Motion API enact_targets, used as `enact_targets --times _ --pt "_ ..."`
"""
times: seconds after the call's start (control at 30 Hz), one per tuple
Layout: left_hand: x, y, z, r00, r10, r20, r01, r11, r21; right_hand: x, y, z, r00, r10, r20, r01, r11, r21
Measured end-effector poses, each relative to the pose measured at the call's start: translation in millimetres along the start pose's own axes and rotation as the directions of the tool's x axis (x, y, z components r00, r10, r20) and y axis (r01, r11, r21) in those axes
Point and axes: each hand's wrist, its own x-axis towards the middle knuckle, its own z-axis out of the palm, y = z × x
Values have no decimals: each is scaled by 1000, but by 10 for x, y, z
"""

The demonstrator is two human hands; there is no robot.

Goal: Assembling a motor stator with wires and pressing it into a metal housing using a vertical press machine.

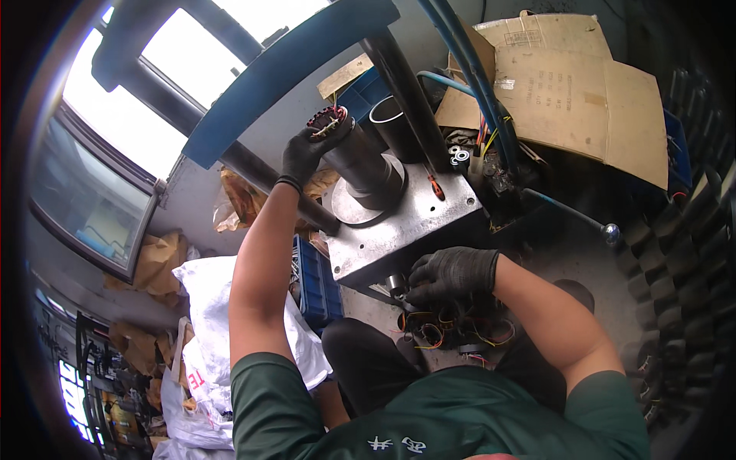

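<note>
My left hand (305,156), in a black glove, grips the upper side of a motor stator (331,126) with copper-red windings and short leads at its top. The stator stands on a dark stepped cylinder (366,176), which rests on a round steel disc (356,211) on the press's metal table (414,222). Below the table's front edge is my right hand (456,274), also gloved, with its fingers curled beside a short shiny metal cylinder (395,285). What its fingertips hold is hidden. Under that hand lie several dark wound parts with coloured wires (429,330).
A blue press frame (284,80) arches overhead on dark columns. On the table stand a dark hollow tube (395,126) and an orange-handled screwdriver (436,188). A ball-ended lever (575,211) juts out at right. Cardboard (567,100), white sacks (215,299) and a blue crate (318,287) surround it.
</note>
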Motion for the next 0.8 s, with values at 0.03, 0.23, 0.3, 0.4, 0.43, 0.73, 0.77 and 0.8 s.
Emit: enact_targets --times 0.03,0.23,0.3,0.4,0.43,0.73,0.77,0.8 --pt "-9 -5 -26 1000 9 21 -9 1000 -7 23 -29 2 1000 10 23 -9 998 -63" --pt "32 -166 -78 993 -76 91 79 997 -24 41 -159 62 987 163 -16 -162 961 -225" --pt "32 -142 -49 993 -67 94 72 997 -42 36 -146 66 982 188 4 -182 956 -229" --pt "3 -185 -26 996 -64 60 68 996 -62 42 -197 76 979 204 20 -193 950 -246" --pt "-4 -161 9 997 -65 32 67 995 -74 29 -202 80 978 208 12 -198 947 -254" --pt "-12 -115 -12 996 -84 37 84 996 -1 62 -167 160 982 187 9 -175 938 -299" --pt "-16 -95 -22 996 -83 38 83 997 -4 58 -172 156 982 190 9 -178 937 -299" --pt "-20 -78 -38 995 -66 78 71 995 -69 54 -183 150 981 194 19 -179 936 -303"
